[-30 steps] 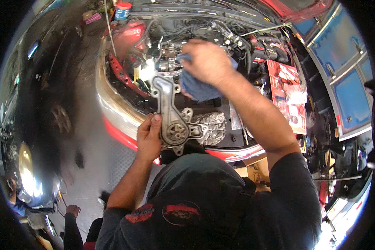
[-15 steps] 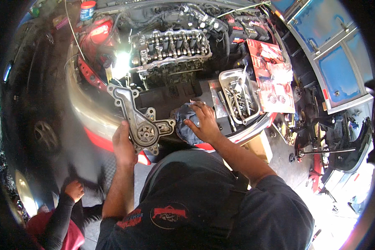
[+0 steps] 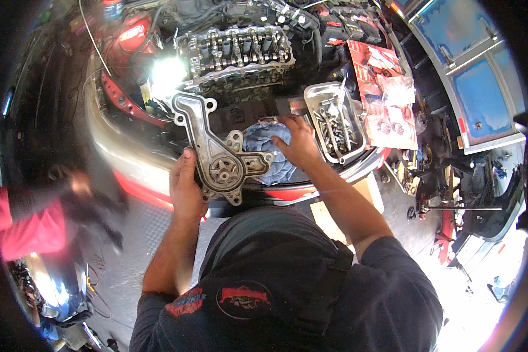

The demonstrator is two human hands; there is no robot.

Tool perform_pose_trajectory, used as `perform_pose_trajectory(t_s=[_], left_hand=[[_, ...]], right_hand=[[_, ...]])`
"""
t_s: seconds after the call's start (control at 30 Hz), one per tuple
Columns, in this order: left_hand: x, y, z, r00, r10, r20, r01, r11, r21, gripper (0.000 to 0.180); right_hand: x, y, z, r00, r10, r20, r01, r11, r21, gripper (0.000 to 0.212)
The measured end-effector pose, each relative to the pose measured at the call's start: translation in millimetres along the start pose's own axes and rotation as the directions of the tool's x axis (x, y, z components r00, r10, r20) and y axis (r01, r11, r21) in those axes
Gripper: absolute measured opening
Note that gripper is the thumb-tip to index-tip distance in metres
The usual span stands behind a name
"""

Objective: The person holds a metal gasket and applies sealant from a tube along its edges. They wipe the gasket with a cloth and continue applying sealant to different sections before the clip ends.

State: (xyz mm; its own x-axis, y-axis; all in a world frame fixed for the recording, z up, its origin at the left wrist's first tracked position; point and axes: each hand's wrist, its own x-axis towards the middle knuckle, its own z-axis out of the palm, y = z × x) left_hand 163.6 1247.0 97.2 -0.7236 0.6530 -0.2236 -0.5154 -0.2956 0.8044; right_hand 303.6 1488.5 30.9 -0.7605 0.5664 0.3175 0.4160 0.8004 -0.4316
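My left hand (image 3: 186,186) grips the lower left edge of a metal water pump (image 3: 224,167), its fingers mostly hidden behind it. The pump is tilted up, with a long grooved arm, bolt lugs and a round finned impeller facing me. Just right of it, a crumpled blue rag (image 3: 280,167) lies on the front of the car. My right hand (image 3: 299,141) is at the rag's upper right side, with fingers curled onto it and the thumb on the near side.
Beyond is an engine (image 3: 234,53) with its valve train exposed, beside a bright lamp (image 3: 169,73). A metal tray (image 3: 362,132) of bolts and tools stands right of my right hand, near a red-and-white package (image 3: 390,129). Another person (image 3: 35,220) is at the left.
The pump has shifted right and up in my left hand, closer to the rag. My right hand's fingers have curled in at the rag. The other person has moved farther left.
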Motion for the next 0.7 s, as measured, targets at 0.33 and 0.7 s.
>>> perform_pose_trajectory(t_s=[0.33, 0.7], left_hand=[[-9.1, -37.7, 64.4, 0.998, -0.062, -0.021, 0.060, 0.997, -0.049, 0.038], [-35.4, -45.1, 94.1, 0.938, 0.114, 0.327, -0.188, 0.961, 0.204, 0.065]], right_hand=[[-36.5, -27.0, -103.2, 0.837, -0.057, 0.545, -0.508, 0.291, 0.811, 0.037], [-11.4, 15.9, -134.6, 0.852, -0.192, 0.487, -0.454, 0.190, 0.870, 0.041]])
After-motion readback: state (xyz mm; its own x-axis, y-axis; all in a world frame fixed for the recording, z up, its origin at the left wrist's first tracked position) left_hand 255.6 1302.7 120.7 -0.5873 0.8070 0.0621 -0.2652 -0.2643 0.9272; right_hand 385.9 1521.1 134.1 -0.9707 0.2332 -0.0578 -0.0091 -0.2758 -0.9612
